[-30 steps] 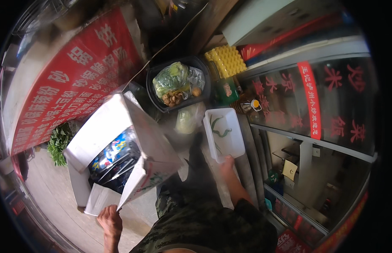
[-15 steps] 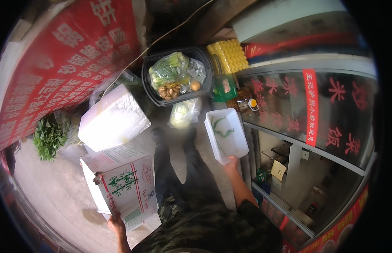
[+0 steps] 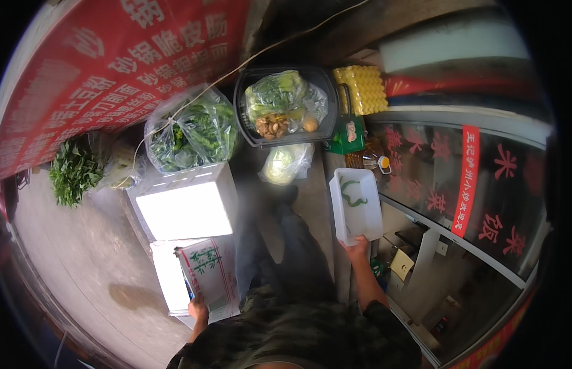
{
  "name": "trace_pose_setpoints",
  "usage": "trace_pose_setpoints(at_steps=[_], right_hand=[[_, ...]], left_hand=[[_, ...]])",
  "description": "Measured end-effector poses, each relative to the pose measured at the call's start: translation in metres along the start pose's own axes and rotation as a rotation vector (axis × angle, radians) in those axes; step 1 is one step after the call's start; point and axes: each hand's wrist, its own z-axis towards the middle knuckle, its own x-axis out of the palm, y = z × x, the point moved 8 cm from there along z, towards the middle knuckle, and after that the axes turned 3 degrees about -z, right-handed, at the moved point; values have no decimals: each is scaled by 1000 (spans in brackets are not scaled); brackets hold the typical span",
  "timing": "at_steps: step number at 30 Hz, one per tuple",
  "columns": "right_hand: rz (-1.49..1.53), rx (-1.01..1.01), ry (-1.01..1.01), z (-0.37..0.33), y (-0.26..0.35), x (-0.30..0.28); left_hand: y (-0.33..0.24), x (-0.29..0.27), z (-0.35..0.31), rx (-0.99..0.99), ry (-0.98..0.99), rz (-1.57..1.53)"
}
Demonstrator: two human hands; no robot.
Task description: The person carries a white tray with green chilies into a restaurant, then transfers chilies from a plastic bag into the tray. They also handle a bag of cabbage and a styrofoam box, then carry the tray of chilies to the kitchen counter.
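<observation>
My right hand [image 3: 356,247] grips the near end of a white plastic tub [image 3: 364,218]. A few long green peppers [image 3: 352,195] lie inside it. At the lower left, my left hand [image 3: 198,309] is closed on the near edge of a white cardboard carton [image 3: 217,286] printed with green bamboo and a red stripe. Its fingers are partly hidden by the carton. Just beyond the carton stands a white foam box [image 3: 229,198], its upper face glaring bright.
Ahead is a black crate [image 3: 298,142] with bagged vegetables. A bag of cabbage [image 3: 287,165], a bag of leafy greens [image 3: 190,132] and loose greens [image 3: 74,172] lie around. Yellow egg trays [image 3: 362,89] and an oil bottle [image 3: 367,161] stand right, beside a window [image 3: 409,178].
The foam box has gone from tilted to nearly level, uncovering the bag of greens behind it. My left hand and the carton have shifted. The view has swung; the tub stays in my right hand.
</observation>
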Motion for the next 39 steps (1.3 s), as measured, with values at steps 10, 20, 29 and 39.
trace_pose_setpoints(at_steps=[10,20,29,39], right_hand=[[-224,16,57,24,-25,25],[-1040,-498,394,85,0,44],[-883,-581,269,161,69,8],[-751,-358,-98,231,143,-94]], left_hand=[[-1,212,63,-116,174,-179],[-281,136,124,528,217,-383],[-681,107,146,945,32,-343],[-877,288,200,1131,-418,782]])
